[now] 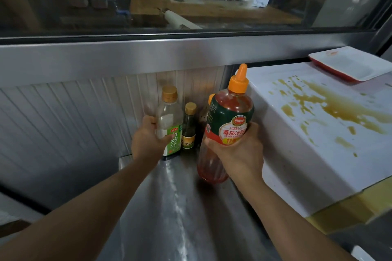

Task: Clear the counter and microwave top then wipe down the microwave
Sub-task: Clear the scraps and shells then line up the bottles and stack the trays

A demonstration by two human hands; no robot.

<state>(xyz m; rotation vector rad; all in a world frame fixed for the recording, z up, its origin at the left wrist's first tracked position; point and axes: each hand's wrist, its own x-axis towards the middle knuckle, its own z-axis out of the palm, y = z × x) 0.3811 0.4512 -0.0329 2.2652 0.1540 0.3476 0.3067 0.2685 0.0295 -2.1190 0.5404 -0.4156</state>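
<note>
So the person's right hand (237, 152) is wrapped around a big red ketchup squeeze bottle with an orange nozzle cap (228, 121), holding it up just beside the white microwave (307, 154). Left hand (148, 140) has its fingers curled on a clear glass bottle with a green label and gold cap (170, 123), which stands on the stainless steel counter (169, 207) by the back wall. A small dark bottle with a gold cap (188, 127) sits right next to it. Microwave top is splattered with brownish sauce stains (331, 108), and a white rectangular tray with a red rim (352, 63) sits at its far corner.
</note>
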